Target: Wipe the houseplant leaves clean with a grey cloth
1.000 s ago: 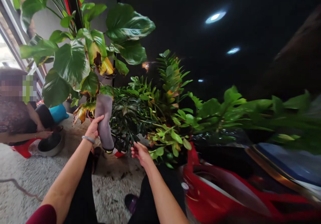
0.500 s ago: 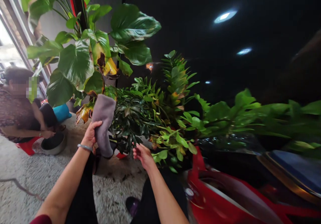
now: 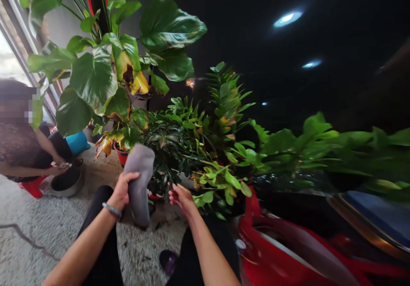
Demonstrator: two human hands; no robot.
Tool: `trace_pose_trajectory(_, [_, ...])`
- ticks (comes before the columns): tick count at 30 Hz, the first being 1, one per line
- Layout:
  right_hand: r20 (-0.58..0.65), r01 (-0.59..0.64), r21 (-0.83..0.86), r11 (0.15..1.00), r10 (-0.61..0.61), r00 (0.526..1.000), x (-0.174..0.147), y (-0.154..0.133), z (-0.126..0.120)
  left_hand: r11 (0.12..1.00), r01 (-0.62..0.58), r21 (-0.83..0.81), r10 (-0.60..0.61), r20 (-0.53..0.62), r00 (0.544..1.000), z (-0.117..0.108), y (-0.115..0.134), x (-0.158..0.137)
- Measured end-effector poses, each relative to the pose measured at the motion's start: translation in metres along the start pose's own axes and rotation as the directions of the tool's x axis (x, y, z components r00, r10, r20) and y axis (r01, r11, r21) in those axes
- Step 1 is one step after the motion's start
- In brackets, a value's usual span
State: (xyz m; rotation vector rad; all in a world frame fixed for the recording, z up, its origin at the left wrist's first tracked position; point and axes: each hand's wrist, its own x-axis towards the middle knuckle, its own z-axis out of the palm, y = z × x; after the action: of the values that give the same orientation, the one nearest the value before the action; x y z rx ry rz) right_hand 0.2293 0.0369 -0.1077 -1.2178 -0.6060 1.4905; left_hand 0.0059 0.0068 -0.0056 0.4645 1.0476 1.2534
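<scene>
Dark walls and ceiling fill the upper right of the view, with two pale round lights (image 3: 287, 17) glowing in them and a much smaller bright speck lower down. Below lies a pale, gritty floor (image 3: 38, 226) scattered with dark bits of debris.

One left hand (image 3: 122, 191) wearing a silver bracelet (image 3: 112, 209) clenches its fingers around a single grey cloth (image 3: 139, 179), which stands up above the thumb and hangs down below the palm, in front of the plants. One right hand (image 3: 181, 197) is just to the right of the cloth, apart from it, with loosely curled fingers holding nothing and their tips at the edge of the dark green foliage (image 3: 174, 143).

Several potted plants crowd together: a tall large-leaved plant (image 3: 96, 70) with some yellowed leaves at the left, a red pot (image 3: 121, 157) showing under it, the dark bushy foliage in the middle, and a lighter green plant (image 3: 224, 175) to the right. How many pots there are in all cannot be told.

One red vehicle body (image 3: 272, 243) lies at the lower right. At the left a second person (image 3: 22, 149) crouches with hands over one dark bowl (image 3: 65, 182), near a blue object (image 3: 77, 143) and a red stool (image 3: 30, 188).
</scene>
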Motion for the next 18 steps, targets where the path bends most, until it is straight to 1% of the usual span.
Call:
trace_pose_trajectory(1, [0.014,0.01,0.011,1.0,-0.01,1.0,0.0,-0.001,0.001,0.986,-0.168,-0.006,0.168,-0.013,0.986,0.012,0.021,0.004])
trace_pose_trajectory(2, [0.023,0.022,0.027,0.999,-0.023,0.999,-0.001,-0.001,0.002,0.953,-0.302,-0.011,0.302,-0.008,0.953,0.023,0.041,0.01])
trace_pose_trajectory(3, [0.028,0.036,0.046,0.998,-0.038,0.999,-0.002,-0.002,0.003,0.933,-0.36,-0.008,0.36,0.018,0.933,0.033,0.057,0.016])
trace_pose_trajectory(4, [0.029,0.051,0.066,0.997,-0.053,0.998,-0.003,-0.003,0.004,0.924,-0.382,0.002,0.381,0.018,0.924,0.041,0.068,0.024])
trace_pose_trajectory(5, [0.027,0.064,0.085,0.994,-0.066,0.997,-0.003,-0.003,0.004,0.931,-0.364,0.031,0.364,0.006,0.932,0.045,0.072,0.03])
trace_pose_trajectory(6, [0.023,0.075,0.099,0.992,-0.078,0.997,-0.004,-0.003,0.005,0.946,-0.317,0.071,0.319,-0.019,0.948,0.046,0.068,0.035])
trace_pose_trajectory(7, [0.017,0.084,0.106,0.991,-0.087,0.996,-0.004,-0.003,0.005,0.96,-0.256,0.117,0.263,-0.049,0.964,0.043,0.058,0.037])
trace_pose_trajectory(9, [0.0,0.093,0.097,0.991,-0.093,0.996,-0.005,-0.003,0.005,0.972,-0.117,0.206,0.137,-0.085,0.987,0.029,0.024,0.033])
trace_pose_trajectory(11, [-0.041,0.074,0.055,0.996,-0.072,0.997,-0.004,-0.002,0.003,0.964,0.018,0.266,-0.001,-0.066,0.998,0.009,-0.014,0.02])
trace_pose_trajectory(12, [-0.064,0.058,0.034,0.998,-0.056,0.996,-0.003,-0.002,0.002,0.953,0.095,0.289,-0.093,-0.021,0.995,0.0,-0.029,0.012])
trace_pose_trajectory(13, [-0.084,0.043,0.017,0.999,-0.041,0.996,-0.002,-0.002,0.001,0.943,0.148,0.299,-0.162,0.025,0.986,-0.007,-0.038,0.005])
trace_pose_trajectory(14, [-0.089,0.033,0.01,0.999,-0.032,0.996,-0.001,-0.002,0.0,0.939,0.171,0.297,-0.199,0.066,0.978,-0.012,-0.04,-0.001])
trace_pose_trajectory(15, [-0.08,0.03,0.011,0.999,-0.029,0.996,-0.001,-0.002,0.0,0.946,0.161,0.28,-0.195,0.098,0.976,-0.013,-0.034,-0.006])
trace_pose_trajectory(16, [-0.062,0.032,0.017,0.999,-0.031,0.998,0.0,-0.002,0.0,0.962,0.119,0.248,-0.151,0.115,0.982,-0.011,-0.023,-0.008])
trace_pose_trajectory(18, [-0.019,0.039,0.034,0.999,-0.038,0.999,-0.001,-0.003,0.002,0.986,-0.036,0.16,0.02,0.104,0.994,0.001,0.013,-0.005])
